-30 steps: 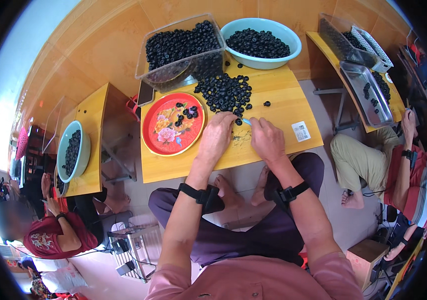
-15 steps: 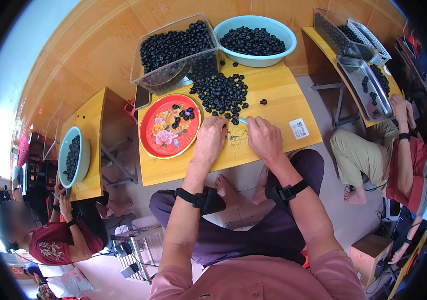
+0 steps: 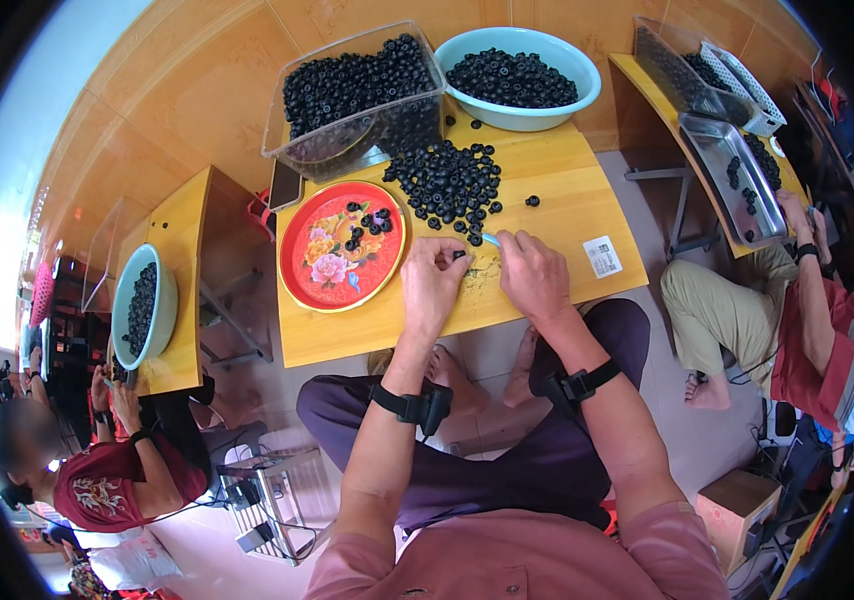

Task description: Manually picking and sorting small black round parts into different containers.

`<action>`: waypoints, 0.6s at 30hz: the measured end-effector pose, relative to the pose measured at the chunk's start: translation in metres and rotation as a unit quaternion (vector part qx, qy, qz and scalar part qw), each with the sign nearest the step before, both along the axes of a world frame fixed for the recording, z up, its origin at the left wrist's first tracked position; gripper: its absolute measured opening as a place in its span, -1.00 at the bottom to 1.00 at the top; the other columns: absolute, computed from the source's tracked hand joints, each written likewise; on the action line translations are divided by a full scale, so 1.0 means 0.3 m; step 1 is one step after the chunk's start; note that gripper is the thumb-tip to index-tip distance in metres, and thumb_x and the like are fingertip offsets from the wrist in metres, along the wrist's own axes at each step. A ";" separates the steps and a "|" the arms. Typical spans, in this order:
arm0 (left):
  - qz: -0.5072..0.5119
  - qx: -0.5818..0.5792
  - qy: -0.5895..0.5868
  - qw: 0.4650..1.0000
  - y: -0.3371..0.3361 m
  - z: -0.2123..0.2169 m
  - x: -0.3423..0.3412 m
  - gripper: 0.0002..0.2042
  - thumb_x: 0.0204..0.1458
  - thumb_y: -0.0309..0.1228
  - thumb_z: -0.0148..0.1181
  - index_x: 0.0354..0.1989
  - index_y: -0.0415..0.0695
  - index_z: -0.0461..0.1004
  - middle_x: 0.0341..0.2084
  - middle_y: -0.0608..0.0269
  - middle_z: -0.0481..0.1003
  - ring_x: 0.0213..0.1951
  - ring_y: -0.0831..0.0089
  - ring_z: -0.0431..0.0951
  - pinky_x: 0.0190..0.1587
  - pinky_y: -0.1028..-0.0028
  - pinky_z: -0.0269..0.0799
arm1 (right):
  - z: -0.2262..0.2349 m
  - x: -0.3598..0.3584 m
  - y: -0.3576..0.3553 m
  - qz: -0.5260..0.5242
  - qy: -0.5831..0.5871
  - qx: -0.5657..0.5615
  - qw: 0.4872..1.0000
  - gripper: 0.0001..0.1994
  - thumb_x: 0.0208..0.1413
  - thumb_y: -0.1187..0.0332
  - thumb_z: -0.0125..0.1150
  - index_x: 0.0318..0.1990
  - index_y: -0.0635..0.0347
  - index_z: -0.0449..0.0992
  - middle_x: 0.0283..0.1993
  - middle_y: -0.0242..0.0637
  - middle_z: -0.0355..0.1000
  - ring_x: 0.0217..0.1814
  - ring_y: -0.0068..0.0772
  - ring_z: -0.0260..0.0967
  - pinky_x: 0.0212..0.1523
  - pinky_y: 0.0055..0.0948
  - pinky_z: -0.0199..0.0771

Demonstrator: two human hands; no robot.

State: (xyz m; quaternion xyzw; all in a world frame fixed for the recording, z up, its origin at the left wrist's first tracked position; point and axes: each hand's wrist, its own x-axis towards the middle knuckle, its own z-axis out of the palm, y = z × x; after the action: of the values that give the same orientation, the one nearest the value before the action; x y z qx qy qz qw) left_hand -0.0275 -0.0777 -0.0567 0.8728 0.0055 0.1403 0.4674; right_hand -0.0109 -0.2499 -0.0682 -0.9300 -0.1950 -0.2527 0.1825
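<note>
My left hand (image 3: 432, 280) pinches a small black ring-shaped part (image 3: 459, 254) between thumb and fingertips. Just to its right, my right hand (image 3: 535, 272) is closed around a slim tool with a light blue end (image 3: 491, 240); the rest of the tool is hidden in the fingers. Under the hands lie fine crumbs (image 3: 485, 272) on the yellow table (image 3: 347, 335). Beyond them spreads a loose pile of similar black ring-shaped parts (image 3: 447, 183). Left of my left hand, a red flowered tray (image 3: 297, 235) with a gold rim bears several of these parts.
At the back stand a clear plastic bin (image 3: 347, 160) and a light blue basin (image 3: 522, 118), both full of black parts. A phone (image 3: 286, 186) lies beside the tray, a white label (image 3: 603, 257) at right. People work at tables on both sides.
My left hand has turned so the black part shows between its fingertips. My right hand has stayed nearly in place, with the tool still in it. The view has shifted slightly.
</note>
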 end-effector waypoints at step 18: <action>0.024 -0.132 0.002 0.991 -0.005 -0.037 -0.008 -0.73 0.05 -0.57 0.40 -0.07 -0.30 0.58 -0.34 0.23 0.61 -0.34 0.56 0.59 -0.20 0.52 0.56 | 0.015 -0.011 0.004 0.098 -0.012 0.006 0.995 -0.80 0.07 0.46 0.20 -0.13 0.18 0.58 -0.41 -0.27 0.42 -0.34 -0.21 0.51 -0.39 -0.22 0.55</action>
State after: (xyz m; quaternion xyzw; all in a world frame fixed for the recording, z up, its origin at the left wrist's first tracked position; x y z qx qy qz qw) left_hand -0.0299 -0.0791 -0.0676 0.8031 0.0457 0.1480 0.5754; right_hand -0.0142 -0.2486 -0.0639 -0.9022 -0.2860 -0.2459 0.2094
